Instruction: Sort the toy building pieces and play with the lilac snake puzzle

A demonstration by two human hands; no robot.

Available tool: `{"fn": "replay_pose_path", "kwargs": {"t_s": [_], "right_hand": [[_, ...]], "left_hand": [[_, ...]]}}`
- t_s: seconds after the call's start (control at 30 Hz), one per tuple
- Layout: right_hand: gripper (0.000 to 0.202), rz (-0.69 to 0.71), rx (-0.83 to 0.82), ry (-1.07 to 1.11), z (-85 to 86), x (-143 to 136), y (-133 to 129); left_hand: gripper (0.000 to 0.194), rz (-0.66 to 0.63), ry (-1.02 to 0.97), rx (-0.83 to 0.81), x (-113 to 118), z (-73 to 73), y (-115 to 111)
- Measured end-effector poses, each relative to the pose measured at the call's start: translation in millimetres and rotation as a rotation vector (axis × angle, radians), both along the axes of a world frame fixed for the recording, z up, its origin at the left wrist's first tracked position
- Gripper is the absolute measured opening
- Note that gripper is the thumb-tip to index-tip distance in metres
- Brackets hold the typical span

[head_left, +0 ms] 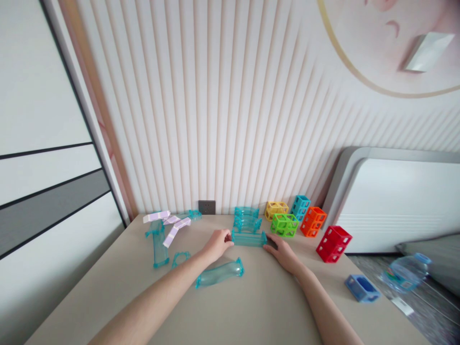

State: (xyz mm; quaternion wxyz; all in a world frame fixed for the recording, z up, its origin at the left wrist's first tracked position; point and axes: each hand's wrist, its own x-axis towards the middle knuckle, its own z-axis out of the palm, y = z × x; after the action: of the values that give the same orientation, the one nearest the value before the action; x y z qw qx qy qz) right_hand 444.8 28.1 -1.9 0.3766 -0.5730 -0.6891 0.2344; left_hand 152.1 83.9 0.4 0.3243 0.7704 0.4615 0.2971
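Note:
A clear teal plastic track piece [249, 239] lies crosswise on the table between my two hands. My left hand [218, 243] has its fingers curled in at the piece's left end. At the opposite end, my right hand [283, 253] has thumb and forefinger closed on the edge, with its other fingers partly hidden. Just behind stand curved teal pieces [247, 224] in a row. Nearer me, a wavy teal tube [220, 273] lies by my left forearm, and a teal ring-shaped connector [180, 258] sits to its upper left.
Lilac-and-white strips [177, 231] overlap teal pieces [160, 247] at the left. Open-frame blocks stand at the right: yellow [276, 210], green [284, 225], blue [300, 207], orange [313, 222], red [334, 244]. A blue-violet block [362, 288] lies near the table's right edge. Ribbed wall behind.

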Motion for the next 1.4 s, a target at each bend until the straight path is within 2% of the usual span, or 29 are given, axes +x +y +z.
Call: {"fn": "replay_pose_path", "kwargs": {"t_s": [0.33, 0.47, 0.57, 0.63, 0.7, 0.77, 0.87, 0.97, 1.2, 1.4], "right_hand": [[0.041, -0.025, 0.015, -0.040, -3.6, -2.4, -0.2], [0.045, -0.029, 0.017, -0.054, -5.1, -1.0, -1.1], [0.051, -0.050, 0.014, -0.079, -8.2, 0.8, -3.1], [0.055, -0.067, 0.010, -0.101, -10.0, 1.4, -5.4], [0.057, -0.077, 0.006, -0.121, -10.7, 1.4, -8.1], [0.058, -0.081, 0.005, -0.136, -10.4, 0.8, -10.5], [0.057, -0.081, 0.004, -0.144, -10.0, -0.5, -12.1], [0.057, -0.087, 0.000, -0.151, -10.4, -1.0, -11.2], [0.055, -0.094, 0.014, -0.207, -12.6, 1.0, -9.9], [0.053, -0.077, 0.039, -0.340, -22.2, 5.9, -9.1]], "left_hand": [[0.011, 0.008, 0.013, 0.026, 0.4, 3.8, -0.1], [0.005, 0.017, 0.004, 0.092, -8.3, 18.9, -5.9], [0.010, 0.018, -0.009, 0.201, -32.9, 40.7, -23.3], [0.013, 0.042, -0.013, 0.279, -60.3, 53.4, -40.1], [0.014, 0.084, -0.012, 0.341, -94.2, 59.0, -57.0], [0.017, 0.156, -0.007, 0.395, -130.3, 56.3, -70.5], [0.017, 0.303, 0.049, 0.538, -177.0, 43.2, -81.9], [0.018, 0.320, 0.121, 0.571, -204.2, 30.7, -85.7], [0.023, 0.336, 0.159, 0.540, -213.4, 12.0, -81.1], [0.043, 0.354, 0.222, 0.468, -217.9, -5.9, -78.8]]}}
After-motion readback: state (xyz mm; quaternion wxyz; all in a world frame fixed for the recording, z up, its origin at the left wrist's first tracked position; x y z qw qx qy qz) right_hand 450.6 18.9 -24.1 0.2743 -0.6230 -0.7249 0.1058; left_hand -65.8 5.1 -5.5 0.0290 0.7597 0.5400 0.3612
